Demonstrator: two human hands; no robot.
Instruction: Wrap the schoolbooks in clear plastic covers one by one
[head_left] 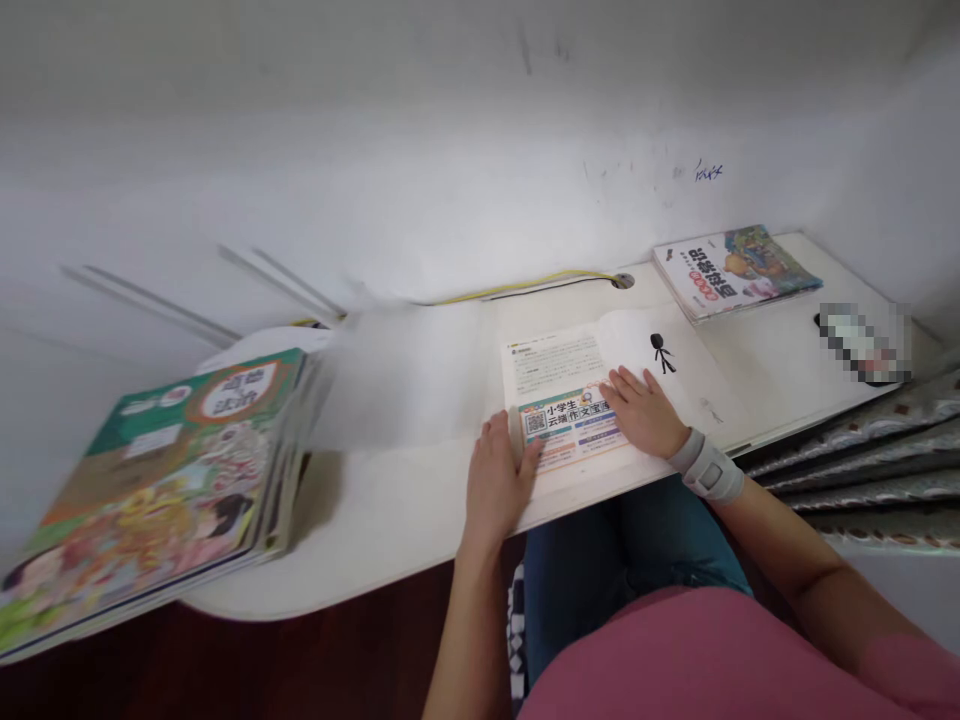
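Observation:
An open book [559, 375] with printed text and a coloured advert panel lies on the white desk [390, 500] in front of me. My left hand [496, 482] rests at the book's left lower edge, thumb on the page. My right hand [643, 410], with a grey band on the wrist, lies flat with fingers spread on the lower right of the page. A blurred white page [397, 375] stretches to the left of the book.
A stack of colourful children's books [161, 490] sits at the desk's left end, overhanging the edge. Another colourful book [735, 270] lies at the far right by the wall. A yellow cable [525, 285] runs along the wall. Patterned bedding [870, 470] lies to the right.

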